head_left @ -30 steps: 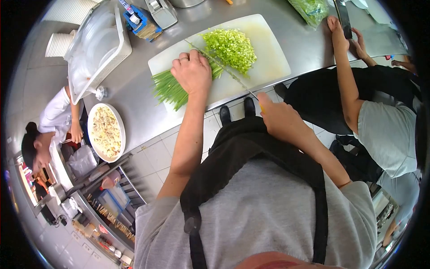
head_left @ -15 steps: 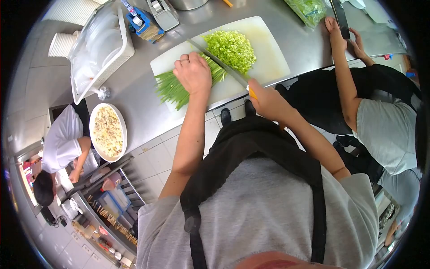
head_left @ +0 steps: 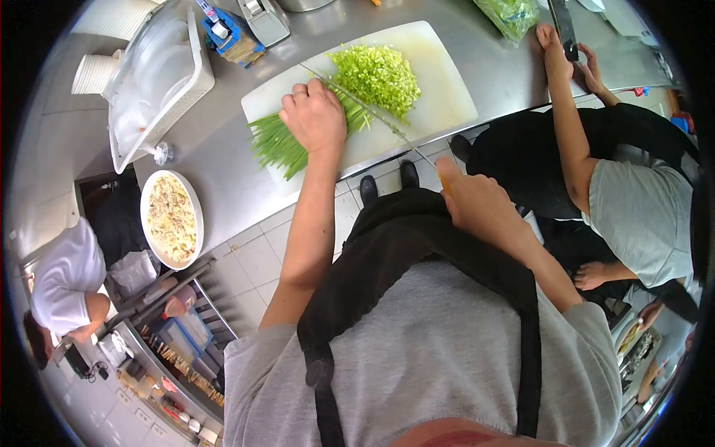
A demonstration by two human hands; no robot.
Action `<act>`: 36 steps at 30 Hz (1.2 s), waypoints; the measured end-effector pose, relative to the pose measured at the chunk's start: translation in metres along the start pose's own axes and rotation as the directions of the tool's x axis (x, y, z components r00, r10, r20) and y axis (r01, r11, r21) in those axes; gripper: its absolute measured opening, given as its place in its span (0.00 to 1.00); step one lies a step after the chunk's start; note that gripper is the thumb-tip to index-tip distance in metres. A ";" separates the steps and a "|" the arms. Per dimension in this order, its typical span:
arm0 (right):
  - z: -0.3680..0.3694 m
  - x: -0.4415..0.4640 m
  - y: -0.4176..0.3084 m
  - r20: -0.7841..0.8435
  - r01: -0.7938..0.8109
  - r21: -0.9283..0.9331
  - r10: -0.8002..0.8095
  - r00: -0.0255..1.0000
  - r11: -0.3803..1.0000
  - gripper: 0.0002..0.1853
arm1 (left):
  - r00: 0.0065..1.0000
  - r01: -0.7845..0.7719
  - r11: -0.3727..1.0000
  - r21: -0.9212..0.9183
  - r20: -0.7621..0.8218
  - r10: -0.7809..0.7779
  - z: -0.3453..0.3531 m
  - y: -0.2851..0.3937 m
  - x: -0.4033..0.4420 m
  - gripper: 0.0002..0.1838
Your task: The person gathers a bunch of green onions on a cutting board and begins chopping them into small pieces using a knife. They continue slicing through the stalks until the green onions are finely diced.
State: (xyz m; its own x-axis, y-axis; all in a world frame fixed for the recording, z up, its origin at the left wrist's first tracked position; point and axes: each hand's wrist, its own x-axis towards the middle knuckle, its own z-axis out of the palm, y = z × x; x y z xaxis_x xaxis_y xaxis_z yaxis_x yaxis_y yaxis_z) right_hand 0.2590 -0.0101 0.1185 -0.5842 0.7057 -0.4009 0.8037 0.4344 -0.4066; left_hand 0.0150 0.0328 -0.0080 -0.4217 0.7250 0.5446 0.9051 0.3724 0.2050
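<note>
My left hand is closed over a bunch of long green stalks, which look like chives or scallions, pressing them on the white cutting board. In my right hand is the yellow handle of a knife. Its long blade slants up and left across the cut end of the bunch, beside my left fingers. Green bits cling to the blade. Beyond the blade lies a heap of finely chopped greens.
An oval white dish of chunky food sits at the counter's left edge. A white basket, tape dispenser and bag of greens stand around the board. A co-worker's hands hold a dark object at right; another person is at left.
My right hand has drawn the knife back toward my body and to the right. My left hand stays on the bunch. The person at left has moved lower in view.
</note>
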 end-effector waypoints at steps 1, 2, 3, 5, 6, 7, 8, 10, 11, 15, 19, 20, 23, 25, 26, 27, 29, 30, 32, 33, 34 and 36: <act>0.001 -0.001 0.001 -0.014 0.017 -0.007 -0.017 1.000 1.000 0.10 | 1.000 -0.005 1.000 0.003 -0.007 0.005 0.000 0.000 0.000 0.04; 0.002 -0.002 0.001 -0.030 0.033 -0.014 -0.034 0.999 0.999 0.10 | 1.000 -0.005 1.000 0.002 -0.005 0.005 -0.001 0.001 0.001 0.04; 0.002 -0.002 0.002 -0.029 0.031 -0.014 -0.031 0.999 0.999 0.10 | 1.000 -0.006 1.000 0.005 0.004 0.006 -0.002 0.001 0.001 0.04; 0.003 -0.001 0.003 -0.048 0.038 -0.011 -0.039 0.998 0.999 0.10 | 1.000 -0.002 1.000 0.010 0.014 0.002 -0.002 0.001 0.001 0.04; 0.004 -0.001 0.003 -0.043 0.040 -0.011 -0.040 0.998 0.999 0.10 | 1.000 -0.006 1.000 0.008 0.001 0.006 0.000 0.000 0.001 0.04; 0.004 -0.001 0.002 -0.033 0.043 -0.007 -0.043 0.999 0.999 0.10 | 1.000 -0.009 1.000 0.004 -0.010 0.009 0.000 0.000 0.000 0.04; 0.004 -0.002 0.002 -0.024 0.046 -0.002 -0.046 0.999 0.999 0.09 | 1.000 -0.005 1.000 0.003 -0.006 0.005 0.000 0.000 0.000 0.04; 0.008 0.002 0.005 -0.012 0.038 0.007 -0.038 0.999 0.999 0.09 | 1.000 -0.003 1.000 -0.005 0.005 0.003 -0.001 0.001 0.000 0.05; 0.009 0.004 0.005 -0.006 0.035 0.017 -0.034 0.999 0.999 0.09 | 1.000 -0.001 1.000 -0.005 0.006 0.001 -0.001 0.001 0.000 0.05; 0.009 0.012 0.003 0.010 0.022 0.044 -0.022 1.000 0.999 0.08 | 1.000 0.001 1.000 -0.011 0.008 -0.001 0.000 0.000 0.001 0.05; 0.042 0.057 0.014 -0.045 0.067 0.106 -0.063 0.997 0.992 0.13 | 1.000 0.010 1.000 -0.018 0.030 -0.009 -0.002 0.001 0.000 0.05; 0.047 0.066 0.016 -0.100 0.119 0.146 -0.105 0.989 0.982 0.17 | 1.000 0.006 1.000 -0.012 0.027 -0.006 -0.001 0.000 -0.001 0.05; 0.047 0.071 0.015 -0.103 0.129 0.154 -0.113 0.988 0.980 0.17 | 1.000 0.007 1.000 -0.008 -0.004 -0.007 0.002 -0.001 0.001 0.05; 0.051 0.073 0.014 -0.106 0.107 0.165 -0.090 0.990 0.980 0.16 | 1.000 0.008 1.000 0.003 -0.015 -0.007 0.002 0.000 0.000 0.05; 0.053 0.074 0.012 -0.108 0.086 0.178 -0.068 0.992 0.980 0.16 | 1.000 0.009 1.000 0.004 -0.016 -0.009 0.002 0.000 0.001 0.05; 0.053 0.079 0.010 -0.108 0.087 0.178 -0.069 0.992 0.980 0.16 | 1.000 0.003 1.000 0.008 -0.025 -0.002 0.001 0.001 0.000 0.05; 0.044 0.097 0.006 -0.098 0.158 0.240 -0.138 0.986 0.958 0.15 | 0.999 -0.017 1.000 0.004 -0.039 0.017 0.000 0.003 -0.001 0.05; 0.043 0.099 0.008 -0.109 0.162 0.237 -0.140 0.984 0.958 0.15 | 0.999 -0.010 1.000 0.003 -0.034 0.010 0.000 0.003 -0.001 0.05; 0.043 0.102 0.009 -0.122 0.186 0.230 -0.161 0.979 0.955 0.15 | 0.999 -0.001 1.000 0.007 -0.037 0.001 -0.001 0.001 0.000 0.05; 0.041 0.099 0.010 -0.126 0.192 0.229 -0.167 0.978 0.954 0.15 | 0.999 -0.007 1.000 -0.008 -0.041 0.007 -0.001 0.000 -0.001 0.05; 0.035 0.093 0.011 -0.122 0.192 0.221 -0.168 0.978 0.956 0.14 | 0.999 -0.012 1.000 -0.024 -0.045 0.011 -0.001 0.000 -0.001 0.05; 0.022 0.077 0.009 -0.114 0.187 0.211 -0.166 0.979 0.959 0.14 | 0.998 0.014 0.999 -0.043 -0.053 -0.016 0.000 -0.001 0.000 0.04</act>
State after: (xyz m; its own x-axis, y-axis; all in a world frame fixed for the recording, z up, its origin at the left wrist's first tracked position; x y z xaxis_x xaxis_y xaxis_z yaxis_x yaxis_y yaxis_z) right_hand 0.2188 0.0352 0.0658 -0.6930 0.6828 -0.2314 0.6379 0.4312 -0.6381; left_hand 0.0143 0.0328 -0.0083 -0.4328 0.6873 0.5833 0.9007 0.3574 0.2472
